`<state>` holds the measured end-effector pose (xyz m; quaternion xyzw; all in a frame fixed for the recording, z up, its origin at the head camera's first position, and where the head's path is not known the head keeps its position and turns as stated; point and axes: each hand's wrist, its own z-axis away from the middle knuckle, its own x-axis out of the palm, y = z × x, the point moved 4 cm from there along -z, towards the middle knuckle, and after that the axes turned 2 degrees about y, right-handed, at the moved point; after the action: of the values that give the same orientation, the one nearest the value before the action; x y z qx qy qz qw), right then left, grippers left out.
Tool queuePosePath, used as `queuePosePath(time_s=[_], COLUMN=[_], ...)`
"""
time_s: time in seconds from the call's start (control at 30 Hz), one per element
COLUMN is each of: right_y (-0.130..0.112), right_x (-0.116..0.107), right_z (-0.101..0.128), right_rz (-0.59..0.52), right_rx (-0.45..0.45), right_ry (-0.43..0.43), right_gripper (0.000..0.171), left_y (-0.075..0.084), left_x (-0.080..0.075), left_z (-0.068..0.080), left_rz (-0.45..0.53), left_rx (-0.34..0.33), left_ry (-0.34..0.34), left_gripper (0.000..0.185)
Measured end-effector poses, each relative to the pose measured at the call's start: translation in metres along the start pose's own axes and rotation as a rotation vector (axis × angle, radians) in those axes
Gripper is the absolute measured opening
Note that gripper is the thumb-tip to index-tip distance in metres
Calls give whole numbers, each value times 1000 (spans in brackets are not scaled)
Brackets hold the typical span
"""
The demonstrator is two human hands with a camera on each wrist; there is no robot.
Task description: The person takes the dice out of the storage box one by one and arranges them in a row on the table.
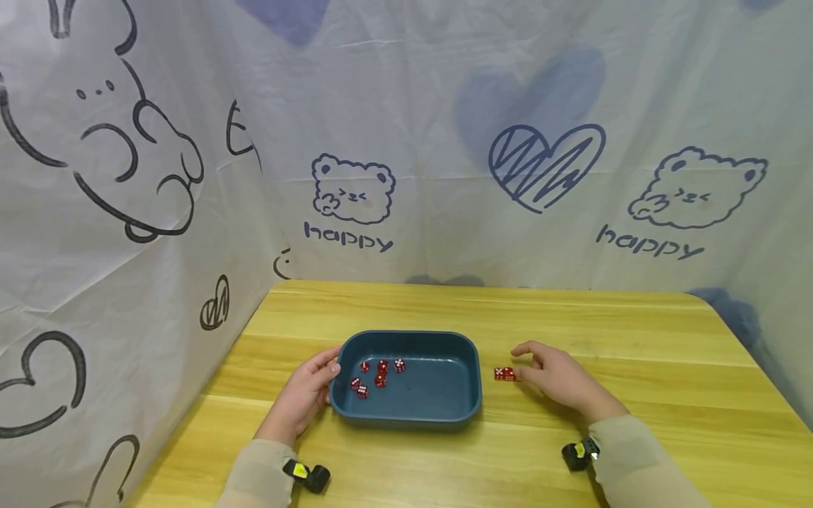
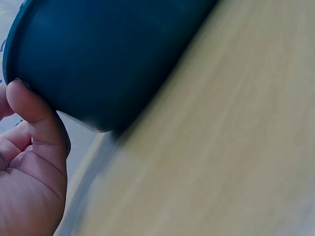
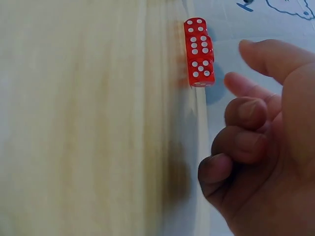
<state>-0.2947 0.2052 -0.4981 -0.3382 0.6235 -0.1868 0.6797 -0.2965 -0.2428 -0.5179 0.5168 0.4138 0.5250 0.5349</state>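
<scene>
A person sits at the wooden table, and a dark blue box with rounded corners stands on it, its open side up. The left hand grips the box at its left end, thumb at the rim and the other fingers round the outside of the wall. Six red dice with white dots lie loosely scattered in the left half of the box (the one farthest right is near the far wall).

To the right of the box, well apart from its wall, three more red dice sit in a row on the table, pressed side against side. The right hand is just beside the right end of that row, holding nothing: thumb and forefinger are spread apart, the other fingers loosely bent. Whether the thumb touches the last die, I can't tell.

Both sleeves are pale, with a small black camera strapped at each wrist. Behind the far edge hangs a white sheet (bears, hearts and the word "happy" drawn on it).
</scene>
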Motion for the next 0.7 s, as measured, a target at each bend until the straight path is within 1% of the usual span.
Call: queuePosePath(time_s=[0.17, 0.5, 0.7], right_y=[-12, -38, -51], right_x=[-1, -1, 2], right_z=[-2, -2, -2], right_rz=[0, -1, -8], right_rx=[-25, -69, -105], right_ry=[1, 10, -5], right_gripper=[39, 37, 34], left_y=[1, 1, 0], left_x=[0, 1, 1], left_z=[0, 2, 2], left_rz=[-3, 1, 13], left_rx=[7, 17, 10], left_ry=[8, -12, -3], left_gripper=[44, 46, 45])
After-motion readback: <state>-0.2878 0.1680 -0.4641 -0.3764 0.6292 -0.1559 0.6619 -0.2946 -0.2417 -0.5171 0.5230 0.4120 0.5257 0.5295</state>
